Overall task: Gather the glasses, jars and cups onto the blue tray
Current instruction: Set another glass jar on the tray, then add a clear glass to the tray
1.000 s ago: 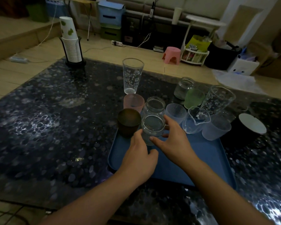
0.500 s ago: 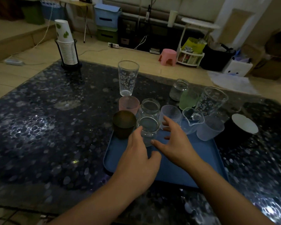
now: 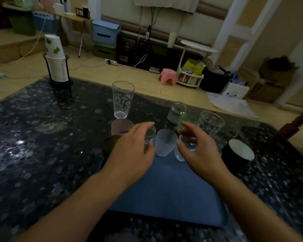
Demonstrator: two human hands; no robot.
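Since half a second ago both hands have gone forward, off the small clear jar at the tray's left front and deeper into the cluster. The left hand (image 3: 133,151) now curls round a clear jar (image 3: 151,137) at its one o'clock, fingers wrapped on the glass, though whether the grip is firm cannot be told through the blur. The right hand (image 3: 198,147) is spread open, fingers over a clear spouted glass (image 3: 180,152), apparently touching it but not closed on it.

Between the two hands stands a frosted cup (image 3: 165,144) on the far edge of the blue tray (image 3: 173,194). At ten o'clock of the left hand sit a pink cup (image 3: 120,127) and a dark brown cup (image 3: 110,142). Off the tray, on the surface (image 3: 42,137), a tall printed glass (image 3: 123,100) stands at twelve o'clock; a small jar (image 3: 176,111), a green cup (image 3: 186,120) and a second printed glass (image 3: 211,124) lie at one o'clock, and a black cup (image 3: 239,151) at three o'clock.

The step seems to be tidying the crowded far row. It would go best by lifting each piece straight up clear of its neighbours, since the glasses nearly touch, and setting it down on the tray's bare near half.
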